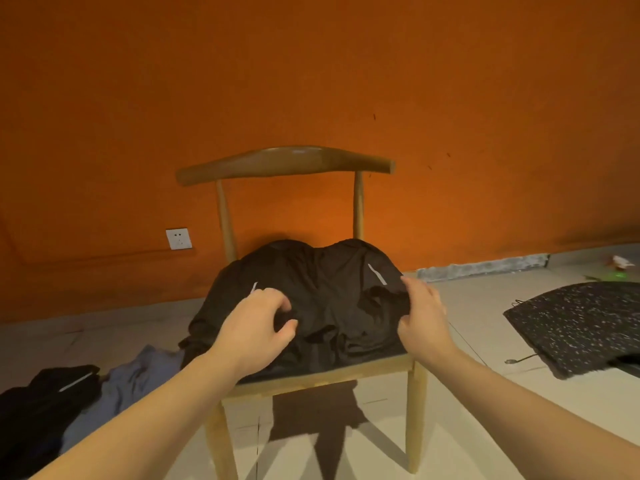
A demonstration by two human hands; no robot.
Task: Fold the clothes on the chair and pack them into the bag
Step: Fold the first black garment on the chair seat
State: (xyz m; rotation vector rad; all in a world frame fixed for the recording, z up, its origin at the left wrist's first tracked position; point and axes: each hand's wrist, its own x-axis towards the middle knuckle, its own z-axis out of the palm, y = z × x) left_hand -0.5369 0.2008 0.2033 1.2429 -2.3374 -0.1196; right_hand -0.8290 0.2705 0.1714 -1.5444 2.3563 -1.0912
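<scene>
Black garment (329,299) heaped on chair (287,164), left hand (256,327) grip pinching its middle, right hand (424,320) grip clamped on its right edge, loose clothes (86,393) on floor (450,427) at left

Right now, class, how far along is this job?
Nothing looks folded or packed. The left hand and right hand grip the crumpled black garment on the wooden chair. Remaining: fold it, likely also the black and bluish clothes heaped on the floor. No bag shows.
</scene>
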